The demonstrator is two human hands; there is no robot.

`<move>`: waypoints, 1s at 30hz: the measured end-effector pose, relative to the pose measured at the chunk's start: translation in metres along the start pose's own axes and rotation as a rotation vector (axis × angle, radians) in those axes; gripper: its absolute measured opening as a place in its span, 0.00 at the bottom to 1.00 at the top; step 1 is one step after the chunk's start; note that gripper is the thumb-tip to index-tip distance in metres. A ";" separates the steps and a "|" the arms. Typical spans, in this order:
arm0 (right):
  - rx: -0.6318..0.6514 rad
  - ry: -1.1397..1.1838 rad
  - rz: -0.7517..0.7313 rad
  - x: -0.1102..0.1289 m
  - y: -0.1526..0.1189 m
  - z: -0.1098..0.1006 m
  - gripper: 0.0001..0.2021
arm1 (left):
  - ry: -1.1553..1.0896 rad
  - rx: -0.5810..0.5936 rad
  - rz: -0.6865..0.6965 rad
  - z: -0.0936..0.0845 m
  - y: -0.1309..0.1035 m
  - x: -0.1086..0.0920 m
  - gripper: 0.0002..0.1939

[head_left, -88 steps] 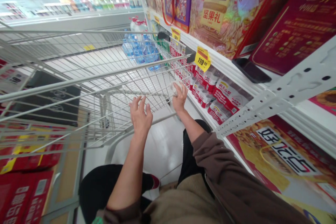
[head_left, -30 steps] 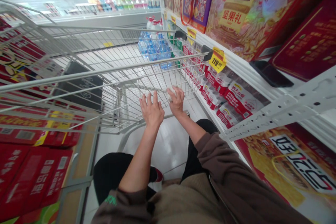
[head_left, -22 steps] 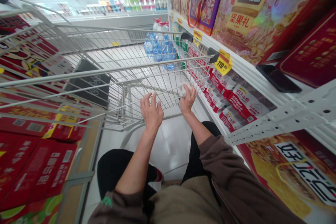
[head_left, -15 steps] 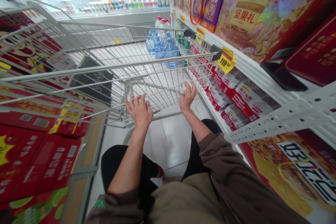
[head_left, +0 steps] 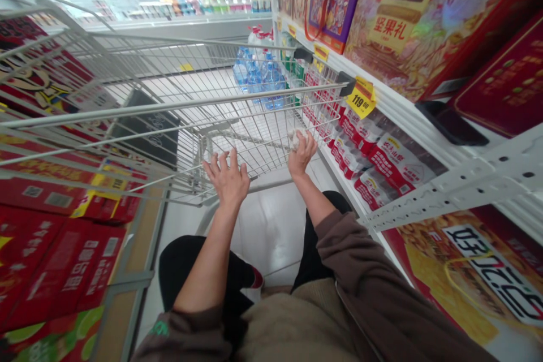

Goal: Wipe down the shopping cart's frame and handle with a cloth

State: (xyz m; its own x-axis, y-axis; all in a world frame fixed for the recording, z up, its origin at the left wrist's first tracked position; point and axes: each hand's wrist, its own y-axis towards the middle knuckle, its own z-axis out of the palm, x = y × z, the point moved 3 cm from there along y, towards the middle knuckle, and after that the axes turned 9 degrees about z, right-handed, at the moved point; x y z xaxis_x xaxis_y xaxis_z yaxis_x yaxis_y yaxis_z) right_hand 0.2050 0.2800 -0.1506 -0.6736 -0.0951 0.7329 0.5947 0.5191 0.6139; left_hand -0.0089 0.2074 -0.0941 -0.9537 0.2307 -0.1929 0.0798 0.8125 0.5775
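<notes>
A wire shopping cart [head_left: 178, 104] stretches across the view in front of me. My left hand [head_left: 229, 178] is at the cart's near lower side, its fingers spread and holding nothing. To the right, my right hand [head_left: 302, 153] has its fingers curled round a crumpled whitish cloth [head_left: 297, 138], against the cart's wire side near the right shelf. Part of the cloth is hidden by the fingers. A dark sign panel [head_left: 146, 130] shows through the wires at the left.
Red cartons [head_left: 55, 260] are stacked at the left. On the right, a white shelf [head_left: 394, 107] holds gift boxes above red-labelled bottle packs [head_left: 394, 161]. Blue-tinted water bottles [head_left: 263, 76] stand on the floor beyond the cart, before a lit refrigerated display [head_left: 169, 22].
The whole view has shifted slightly, with shelf and cartons a little further left. My left hand's fingers are spread slightly wider; my right hand keeps the cloth near the same place on the cart.
</notes>
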 end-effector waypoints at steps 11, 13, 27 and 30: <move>0.183 0.008 -0.227 0.010 -0.017 0.006 0.19 | -0.005 0.046 0.039 0.002 0.002 -0.004 0.29; 0.103 0.017 -0.054 0.005 -0.011 0.004 0.22 | -0.013 0.049 0.025 0.002 0.003 -0.007 0.29; 0.099 0.111 -0.110 0.026 -0.001 -0.008 0.25 | -0.052 -0.052 -0.014 -0.027 0.000 -0.002 0.25; 0.084 0.111 0.011 0.034 -0.004 0.000 0.25 | -0.022 -0.141 -0.053 -0.045 -0.003 0.010 0.21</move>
State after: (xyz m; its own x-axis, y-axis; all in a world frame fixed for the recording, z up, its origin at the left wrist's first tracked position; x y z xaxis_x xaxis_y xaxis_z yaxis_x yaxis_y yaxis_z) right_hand 0.1800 0.2744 -0.1282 -0.6116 -0.1804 0.7703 0.5598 0.5893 0.5825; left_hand -0.0319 0.1830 -0.0625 -0.9487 0.2028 -0.2425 -0.0133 0.7410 0.6714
